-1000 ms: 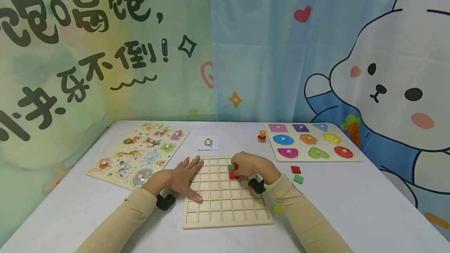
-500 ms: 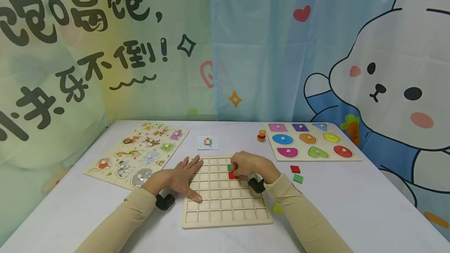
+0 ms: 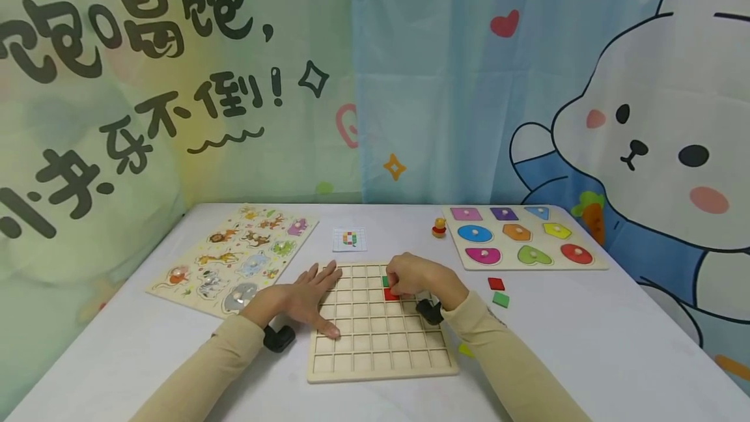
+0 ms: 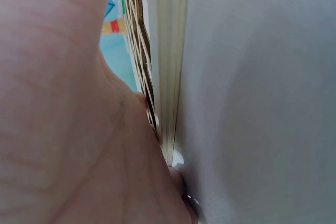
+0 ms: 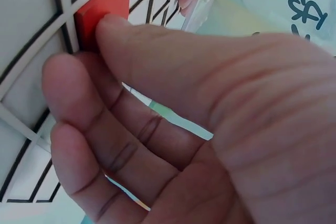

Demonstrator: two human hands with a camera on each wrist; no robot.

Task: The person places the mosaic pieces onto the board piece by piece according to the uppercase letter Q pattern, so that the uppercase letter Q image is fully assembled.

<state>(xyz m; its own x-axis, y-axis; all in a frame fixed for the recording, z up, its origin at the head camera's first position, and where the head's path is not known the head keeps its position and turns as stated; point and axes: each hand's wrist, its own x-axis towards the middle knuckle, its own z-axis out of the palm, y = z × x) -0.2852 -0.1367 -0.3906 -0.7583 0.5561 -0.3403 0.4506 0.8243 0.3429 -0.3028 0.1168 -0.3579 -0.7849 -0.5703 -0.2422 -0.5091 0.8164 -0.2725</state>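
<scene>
A wooden grid board (image 3: 383,360) lies flat on the white table. My left hand (image 3: 307,298) rests along the board's left side with fingers spread and thumb on the grid; the left wrist view shows the palm against the board edge (image 4: 170,66). Over the upper right cells, my right hand (image 3: 418,275) curls its fingers and pinches a red square tile (image 5: 107,6) between thumb and index finger. The red tile sits in or at a cell, partly covered by the thumb; whether it is fully seated I cannot tell. Just behind it lies a green tile (image 3: 385,281), partly hidden by the fingers.
Loose red (image 3: 495,284), green (image 3: 500,299) and yellow (image 3: 465,350) tiles lie right of the board, the yellow partly under the sleeve. Behind stand a pattern card (image 3: 349,247) and small duck toy (image 3: 439,228). An animal puzzle (image 3: 202,259) and shape puzzle (image 3: 510,260) flank them.
</scene>
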